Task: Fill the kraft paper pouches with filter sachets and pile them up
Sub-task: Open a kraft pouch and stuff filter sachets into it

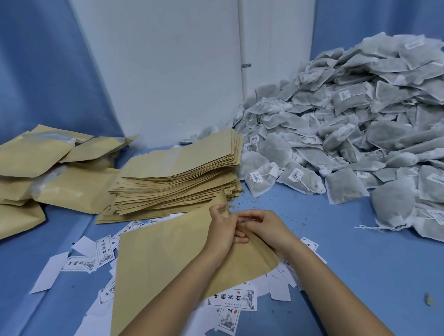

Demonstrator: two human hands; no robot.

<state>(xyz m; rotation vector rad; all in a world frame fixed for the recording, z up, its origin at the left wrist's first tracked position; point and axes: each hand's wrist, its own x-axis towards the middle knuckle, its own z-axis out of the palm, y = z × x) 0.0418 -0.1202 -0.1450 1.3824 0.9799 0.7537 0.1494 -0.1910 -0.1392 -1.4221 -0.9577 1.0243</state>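
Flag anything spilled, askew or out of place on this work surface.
Printed labels lie scattered around the kraft pouch that the left hand and right hand hold. Greenish crumbs litter the blue surface beside the fanned empty-pouch stack.

A flat kraft pouch (164, 262) tilts before the empty pouch stack (179, 175); filled pouches (33, 166) pile left, grey filter sachets (356, 133) heap right.

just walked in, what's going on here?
A person is working on one flat kraft pouch, which lies over scattered printed labels. The left hand and right hand both pinch its top edge, apparently to open the mouth. Neither hand holds a sachet. A stack of empty pouches lies just behind, filled pouches are piled at the left, and a large heap of filter sachets sits at the right.
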